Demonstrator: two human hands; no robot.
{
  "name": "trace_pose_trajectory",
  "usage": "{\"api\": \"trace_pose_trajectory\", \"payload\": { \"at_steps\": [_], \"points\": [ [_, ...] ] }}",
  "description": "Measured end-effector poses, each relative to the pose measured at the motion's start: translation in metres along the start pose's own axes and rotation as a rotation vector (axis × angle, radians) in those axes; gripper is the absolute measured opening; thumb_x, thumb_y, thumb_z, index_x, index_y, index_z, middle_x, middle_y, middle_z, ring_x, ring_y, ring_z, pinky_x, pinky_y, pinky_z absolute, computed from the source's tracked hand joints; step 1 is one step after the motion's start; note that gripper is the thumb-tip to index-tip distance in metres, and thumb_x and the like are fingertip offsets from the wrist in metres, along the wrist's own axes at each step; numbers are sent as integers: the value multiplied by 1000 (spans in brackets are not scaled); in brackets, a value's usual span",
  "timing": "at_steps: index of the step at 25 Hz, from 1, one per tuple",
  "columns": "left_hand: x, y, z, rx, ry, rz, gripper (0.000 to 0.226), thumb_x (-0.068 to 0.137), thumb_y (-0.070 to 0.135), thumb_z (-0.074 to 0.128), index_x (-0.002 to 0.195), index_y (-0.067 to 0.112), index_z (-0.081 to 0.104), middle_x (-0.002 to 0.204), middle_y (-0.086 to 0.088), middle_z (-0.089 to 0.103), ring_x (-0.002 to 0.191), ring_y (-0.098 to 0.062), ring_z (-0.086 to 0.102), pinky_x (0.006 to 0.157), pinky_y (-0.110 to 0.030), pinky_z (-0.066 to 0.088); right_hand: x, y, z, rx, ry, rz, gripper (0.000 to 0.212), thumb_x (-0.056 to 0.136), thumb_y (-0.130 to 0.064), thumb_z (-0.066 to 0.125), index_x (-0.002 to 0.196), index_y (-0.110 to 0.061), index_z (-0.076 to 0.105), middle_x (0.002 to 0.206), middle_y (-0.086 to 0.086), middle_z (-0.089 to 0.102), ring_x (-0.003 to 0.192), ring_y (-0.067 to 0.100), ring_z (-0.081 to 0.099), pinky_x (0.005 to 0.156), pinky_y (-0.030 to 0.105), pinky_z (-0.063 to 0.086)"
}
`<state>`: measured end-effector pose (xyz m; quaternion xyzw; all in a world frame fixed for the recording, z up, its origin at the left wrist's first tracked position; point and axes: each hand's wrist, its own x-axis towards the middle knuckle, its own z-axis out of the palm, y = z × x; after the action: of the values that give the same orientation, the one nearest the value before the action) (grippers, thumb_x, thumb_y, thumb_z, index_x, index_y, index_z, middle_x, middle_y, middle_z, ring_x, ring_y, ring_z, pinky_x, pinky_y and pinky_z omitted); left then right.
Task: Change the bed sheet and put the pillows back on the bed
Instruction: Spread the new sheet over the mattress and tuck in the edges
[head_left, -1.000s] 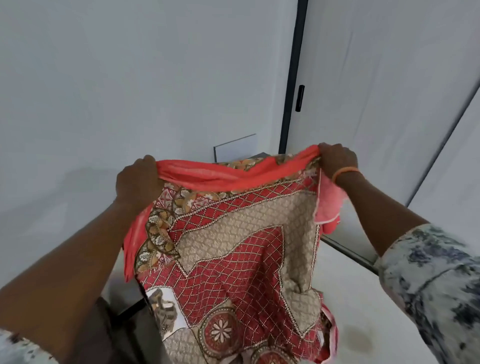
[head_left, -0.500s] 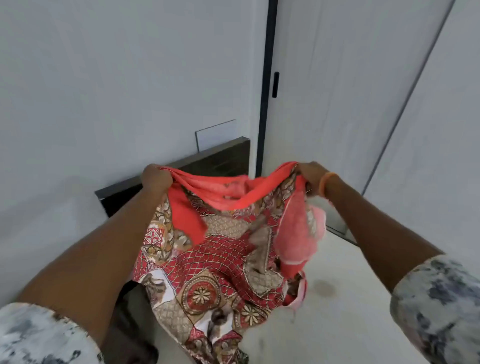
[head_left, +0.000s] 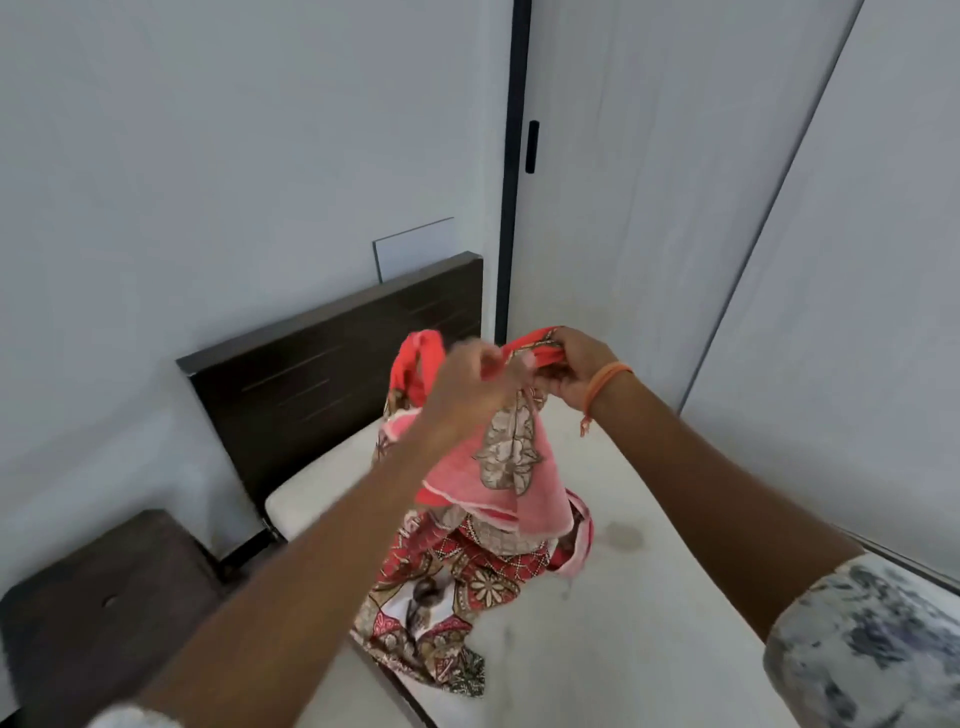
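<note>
Both hands' grip (head_left: 524, 374) on patterned sheet (head_left: 498, 467) above bare mattress (head_left: 649, 597)

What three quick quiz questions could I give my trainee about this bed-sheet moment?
1. True or false: both hands grip the patterned sheet.
2. Which wrist wears the orange band: A left, B right?
3. Fill in: the sheet's lower end rests on the bare ____.

Key:
1. True: left hand and right hand meet at its gathered top.
2. B.
3. mattress, in front of the dark headboard.
</note>
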<state>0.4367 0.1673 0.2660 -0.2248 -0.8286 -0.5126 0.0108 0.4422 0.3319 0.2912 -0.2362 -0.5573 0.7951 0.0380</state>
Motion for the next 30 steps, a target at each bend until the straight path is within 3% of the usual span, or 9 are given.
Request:
{"api": "trace_pose_trajectory", "payload": {
  "at_steps": [3, 6, 8, 11, 14, 17, 20, 23, 30],
  "points": [
    [-41, -25, 18, 170, 26, -34, 29, 80, 47, 74, 79, 30, 49, 67, 11, 55, 64, -6, 58, 53, -17, 37, 1, 16, 23, -90, 1, 9, 13, 94, -20, 57, 87, -10, 61, 63, 8, 67, 55, 21, 67, 46, 34, 54],
    [-49, -47, -4, 280, 51, -132, 23, 91, 32, 66, 73, 26, 54, 60, 12, 53, 58, -10, 55, 56, -27, 37, 8, 30, 42, -341, 50, -105, 41, 93, -53, 55, 94, -12, 61, 85, 5, 66, 80, 21, 64, 76, 40, 56],
    [-56, -59, -21, 114, -129, -159, 16, 93, 35, 65, 83, 22, 67, 67, 4, 65, 62, -8, 59, 66, -31, 47, 16, 37, 44, -386, 18, -168, 53, 92, -61, 50, 98, -10, 63, 94, 7, 68, 91, 26, 66, 89, 47, 54],
    [-68, -64, -28, -337, -338, -341, 37, 96, 41, 58, 116, 11, 64, 110, -12, 64, 98, -28, 60, 85, -44, 48, 20, 47, 50, -369, -165, -136, 56, 91, -61, 53, 107, -8, 66, 96, 13, 72, 94, 31, 69, 83, 52, 56],
    [-66, -55, -20, -838, -166, -547, 32, 101, 35, 41, 97, 16, 66, 89, -7, 61, 73, -21, 59, 64, -33, 50, 24, 58, 58, -419, -262, -193, 56, 90, -63, 53, 100, -9, 69, 91, 14, 73, 93, 32, 70, 82, 51, 57],
    [-66, -57, -6, -565, 61, -439, 6, 95, 20, 55, 94, 20, 61, 88, -5, 65, 66, -16, 63, 53, -28, 54, 26, 61, 58, -393, -272, -216, 54, 91, -62, 51, 102, -12, 68, 94, 10, 74, 93, 28, 71, 80, 46, 59],
    [-70, -54, 11, -245, 173, -306, 67, 65, 55, 84, 113, 28, 45, 106, 12, 60, 92, -5, 62, 74, -19, 51, 25, 61, 54, -359, -248, -199, 57, 91, -65, 47, 102, -14, 70, 87, 4, 76, 86, 22, 73, 66, 32, 60],
    [-69, -42, 32, -150, 306, -261, 98, 43, 77, 81, 121, 35, 38, 114, 18, 53, 103, -2, 56, 83, -22, 52, 23, 64, 50, -481, -241, -211, 69, 91, -71, 35, 105, -14, 72, 88, 3, 76, 86, 19, 73, 72, 28, 59],
    [-58, -57, 29, -107, 345, -183, 36, 80, 44, 75, 97, 23, 51, 90, 1, 58, 82, -16, 57, 72, -36, 51, 28, 65, 21, -129, -439, 4, 71, 86, -66, 47, 129, -10, 57, 123, 19, 66, 111, 33, 66, 95, 48, 54]
  ]
}}
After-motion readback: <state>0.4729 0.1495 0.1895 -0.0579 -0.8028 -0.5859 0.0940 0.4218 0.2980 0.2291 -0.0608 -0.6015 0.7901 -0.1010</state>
